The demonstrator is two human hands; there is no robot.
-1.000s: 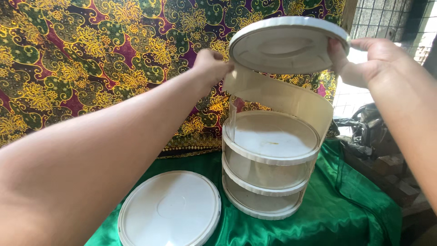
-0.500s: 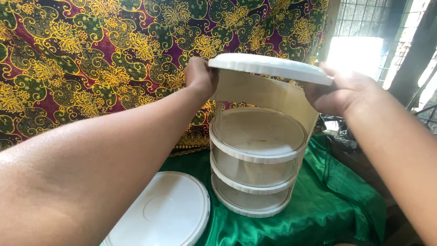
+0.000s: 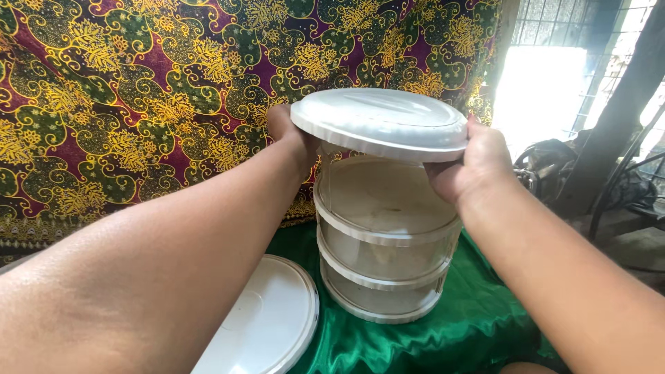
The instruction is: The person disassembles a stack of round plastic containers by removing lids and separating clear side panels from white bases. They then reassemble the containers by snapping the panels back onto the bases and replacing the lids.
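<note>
A round tiered container of clear plastic with white rims stands on green satin cloth. Its white top disc sits nearly level over the stack, tilted slightly down to the right. My left hand grips the disc's left edge and the clear wall beneath it. My right hand holds the disc's right edge, fingers curled under the rim. The shelves inside look bare.
A second white round lid lies flat on the cloth at the lower left of the stack. A patterned cloth of purple, green and yellow hangs behind. A barred window and dark clutter are at the right.
The top disc has come down from a steep tilt to almost level over the stack, with both hands still on it. The view shifted closer and to the right.
</note>
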